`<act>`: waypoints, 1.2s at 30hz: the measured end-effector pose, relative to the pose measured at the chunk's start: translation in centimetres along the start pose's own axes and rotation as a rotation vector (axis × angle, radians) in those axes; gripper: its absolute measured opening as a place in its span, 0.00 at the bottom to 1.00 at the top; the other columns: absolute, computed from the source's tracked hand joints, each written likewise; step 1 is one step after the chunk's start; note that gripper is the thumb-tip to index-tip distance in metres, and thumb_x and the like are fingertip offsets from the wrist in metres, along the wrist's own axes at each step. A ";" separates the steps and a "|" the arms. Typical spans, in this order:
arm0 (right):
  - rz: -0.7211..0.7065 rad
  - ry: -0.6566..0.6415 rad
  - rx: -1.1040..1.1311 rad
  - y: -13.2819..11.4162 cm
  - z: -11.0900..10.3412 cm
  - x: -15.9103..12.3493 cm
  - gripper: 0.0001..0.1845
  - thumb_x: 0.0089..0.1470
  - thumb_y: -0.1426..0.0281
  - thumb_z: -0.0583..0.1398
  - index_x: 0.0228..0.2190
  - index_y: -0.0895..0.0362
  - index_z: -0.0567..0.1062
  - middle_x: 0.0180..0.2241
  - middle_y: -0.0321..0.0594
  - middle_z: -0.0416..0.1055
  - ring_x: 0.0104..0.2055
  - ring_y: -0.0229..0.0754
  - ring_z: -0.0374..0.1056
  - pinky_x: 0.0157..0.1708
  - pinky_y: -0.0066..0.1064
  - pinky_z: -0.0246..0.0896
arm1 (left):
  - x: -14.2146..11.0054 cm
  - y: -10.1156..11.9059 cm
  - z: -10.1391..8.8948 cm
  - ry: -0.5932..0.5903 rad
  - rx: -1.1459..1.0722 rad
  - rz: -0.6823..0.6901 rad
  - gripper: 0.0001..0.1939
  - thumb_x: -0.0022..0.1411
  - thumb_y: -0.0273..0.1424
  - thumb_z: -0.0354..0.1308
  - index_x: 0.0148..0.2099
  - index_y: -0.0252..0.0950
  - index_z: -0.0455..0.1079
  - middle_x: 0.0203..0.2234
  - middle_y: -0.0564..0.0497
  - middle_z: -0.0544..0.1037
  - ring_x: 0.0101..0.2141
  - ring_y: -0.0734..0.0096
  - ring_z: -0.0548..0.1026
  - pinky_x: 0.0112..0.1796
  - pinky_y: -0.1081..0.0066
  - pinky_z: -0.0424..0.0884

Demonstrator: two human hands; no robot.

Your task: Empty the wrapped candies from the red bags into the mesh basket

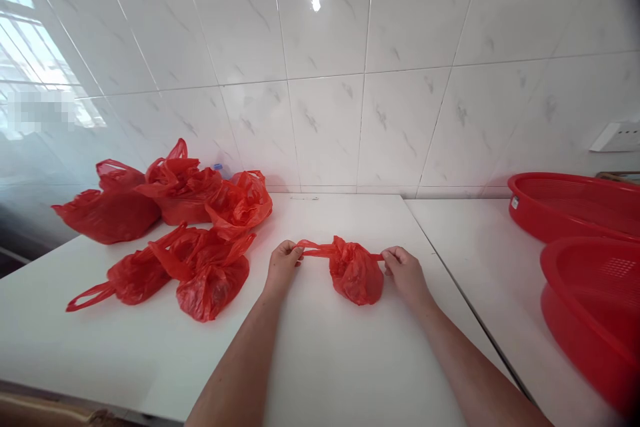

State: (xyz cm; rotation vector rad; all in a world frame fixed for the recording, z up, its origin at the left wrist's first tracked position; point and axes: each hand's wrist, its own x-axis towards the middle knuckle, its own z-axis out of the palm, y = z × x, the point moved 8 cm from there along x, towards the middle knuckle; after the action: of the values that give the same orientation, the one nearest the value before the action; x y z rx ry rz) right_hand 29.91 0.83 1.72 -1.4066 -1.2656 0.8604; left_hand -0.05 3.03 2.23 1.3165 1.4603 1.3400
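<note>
A small red plastic bag (356, 275), bunched and rounded by what is inside, rests on the white table (320, 360) in front of me. Its two handles stretch out sideways in opposite directions. At the bag's left, my left hand (285, 263) pinches the end of one handle. On the other side, my right hand (404, 269) pinches the other handle close to the bag. Both handles look taut. The contents are hidden by the plastic.
Several more red plastic bags (210, 283) stand and lie at the left, some against the tiled wall (325, 133). Two red plastic baskets (560, 267) sit on the right. A seam (450, 273) divides the tabletops. A wall socket (617, 137) is at far right.
</note>
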 end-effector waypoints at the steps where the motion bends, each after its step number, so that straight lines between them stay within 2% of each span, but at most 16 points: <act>1: 0.007 0.020 0.029 -0.1 -0.4 -0.1 0.14 0.50 0.57 0.55 0.25 0.55 0.68 0.20 0.33 0.62 0.23 0.37 0.59 0.24 0.28 0.57 | 0.1 -0.1 -0.4 0.013 0.023 0.001 0.15 0.51 0.42 0.56 0.25 0.36 0.60 0.21 0.55 0.68 0.24 0.75 0.66 0.28 0.74 0.64; 4: 0.005 0.058 0.061 -0.5 -1.2 -0.2 0.15 0.50 0.57 0.55 0.24 0.56 0.68 0.19 0.32 0.60 0.22 0.35 0.58 0.24 0.27 0.57 | 0.1 0.0 -1.0 0.056 0.108 0.016 0.14 0.51 0.39 0.57 0.23 0.37 0.60 0.17 0.57 0.64 0.20 0.77 0.60 0.23 0.75 0.58; 7: 0.021 0.076 0.063 -0.3 -1.5 -0.1 0.15 0.49 0.57 0.56 0.26 0.56 0.70 0.22 0.35 0.64 0.25 0.38 0.62 0.27 0.29 0.60 | -0.2 0.0 -1.0 0.072 0.181 0.026 0.14 0.51 0.38 0.57 0.22 0.37 0.59 0.16 0.58 0.60 0.19 0.77 0.57 0.22 0.75 0.52; 11: 0.064 0.079 0.070 0.4 -1.6 0.0 0.16 0.48 0.57 0.57 0.29 0.56 0.73 0.27 0.38 0.70 0.31 0.42 0.68 0.30 0.31 0.63 | -0.5 0.3 -0.6 0.058 0.235 0.052 0.08 0.53 0.35 0.56 0.27 0.38 0.64 0.21 0.56 0.67 0.24 0.73 0.64 0.25 0.74 0.59; 12: 0.071 0.075 0.074 0.4 -1.5 0.0 0.16 0.48 0.56 0.57 0.31 0.56 0.73 0.29 0.39 0.72 0.32 0.42 0.69 0.31 0.31 0.64 | -0.5 0.7 -0.5 0.075 0.254 0.098 0.05 0.53 0.34 0.55 0.31 0.38 0.66 0.26 0.54 0.71 0.28 0.71 0.68 0.29 0.73 0.63; 14: 0.080 0.063 0.080 0.4 -1.3 -0.1 0.17 0.48 0.57 0.57 0.35 0.56 0.74 0.35 0.41 0.73 0.34 0.43 0.70 0.32 0.32 0.65 | -0.9 2.4 -0.5 0.145 0.325 0.257 0.10 0.54 0.29 0.53 0.41 0.39 0.68 0.39 0.49 0.73 0.41 0.65 0.70 0.39 0.68 0.66; 18: 0.068 0.029 0.033 0.0 -0.6 -0.3 0.19 0.49 0.57 0.57 0.41 0.54 0.72 0.43 0.41 0.72 0.39 0.43 0.70 0.37 0.34 0.66 | -3.1 6.2 1.3 0.236 0.515 0.622 0.18 0.57 0.27 0.52 0.51 0.38 0.66 0.54 0.43 0.64 0.56 0.59 0.60 0.54 0.59 0.59; 21: 0.021 -0.045 -0.029 -0.3 0.6 -0.6 0.21 0.47 0.59 0.58 0.44 0.53 0.71 0.44 0.42 0.72 0.44 0.46 0.69 0.41 0.36 0.65 | -5.1 7.4 4.5 0.103 0.602 0.749 0.23 0.56 0.35 0.57 0.55 0.40 0.64 0.59 0.43 0.60 0.60 0.55 0.53 0.57 0.55 0.53; 23: -0.018 -0.130 -0.048 -0.5 1.7 -0.8 0.23 0.45 0.61 0.59 0.45 0.53 0.71 0.43 0.41 0.72 0.43 0.47 0.69 0.40 0.37 0.65 | -6.1 7.2 7.1 -0.092 0.642 0.767 0.36 0.50 0.43 0.63 0.60 0.41 0.60 0.61 0.41 0.56 0.61 0.49 0.51 0.57 0.51 0.53; 25: -0.055 -0.211 -0.072 -0.6 2.6 -0.9 0.23 0.44 0.62 0.59 0.45 0.52 0.71 0.45 0.40 0.72 0.42 0.46 0.69 0.41 0.37 0.65 | -6.8 6.4 9.3 -0.306 0.654 0.742 0.45 0.45 0.46 0.65 0.63 0.42 0.54 0.61 0.40 0.57 0.58 0.48 0.57 0.54 0.51 0.59; 26: -0.059 -0.234 -0.093 -0.6 2.9 -0.9 0.23 0.44 0.62 0.59 0.44 0.52 0.71 0.45 0.40 0.72 0.42 0.46 0.70 0.41 0.36 0.65 | -7.0 6.0 9.9 -0.388 0.654 0.726 0.44 0.45 0.44 0.65 0.63 0.43 0.54 0.58 0.41 0.62 0.55 0.50 0.62 0.51 0.53 0.63; 27: -0.047 -0.240 -0.117 -0.4 3.0 -0.8 0.23 0.45 0.61 0.58 0.45 0.51 0.71 0.44 0.39 0.72 0.42 0.46 0.70 0.41 0.36 0.65 | -6.9 5.7 10.1 -0.406 0.653 0.707 0.37 0.49 0.40 0.63 0.61 0.43 0.58 0.52 0.44 0.68 0.52 0.54 0.66 0.50 0.55 0.64; 29: -0.004 -0.218 -0.146 0.1 2.7 -0.6 0.24 0.45 0.59 0.58 0.46 0.50 0.70 0.42 0.38 0.73 0.43 0.47 0.70 0.40 0.35 0.65 | -6.4 5.4 9.5 -0.373 0.656 0.669 0.23 0.55 0.30 0.56 0.54 0.44 0.65 0.42 0.47 0.74 0.44 0.60 0.71 0.45 0.60 0.67; 30: 0.016 -0.202 -0.151 0.4 2.5 -0.4 0.26 0.45 0.58 0.58 0.47 0.50 0.70 0.41 0.38 0.74 0.43 0.47 0.70 0.39 0.35 0.64 | -6.0 5.4 8.9 -0.328 0.655 0.647 0.20 0.55 0.26 0.54 0.51 0.43 0.68 0.38 0.49 0.75 0.41 0.63 0.71 0.43 0.62 0.68; 33: 0.038 -0.169 -0.152 0.9 2.0 0.0 0.29 0.45 0.55 0.58 0.50 0.50 0.67 0.40 0.39 0.74 0.41 0.48 0.71 0.41 0.37 0.63 | -4.5 5.5 5.9 -0.136 0.613 0.564 0.22 0.50 0.20 0.52 0.46 0.42 0.71 0.35 0.50 0.75 0.38 0.64 0.71 0.39 0.65 0.68; 36: 0.048 -0.167 -0.178 1.3 1.8 0.3 0.29 0.45 0.55 0.58 0.50 0.48 0.67 0.39 0.37 0.74 0.41 0.47 0.71 0.42 0.38 0.61 | -3.4 6.2 1.7 0.109 0.525 0.503 0.23 0.47 0.18 0.51 0.44 0.42 0.70 0.37 0.50 0.74 0.39 0.65 0.70 0.41 0.66 0.68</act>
State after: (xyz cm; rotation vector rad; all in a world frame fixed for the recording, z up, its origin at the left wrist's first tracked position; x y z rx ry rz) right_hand 28.61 1.57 0.14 -1.5353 -1.4699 0.9327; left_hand 3.45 -0.37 7.60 2.0845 1.6963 1.3969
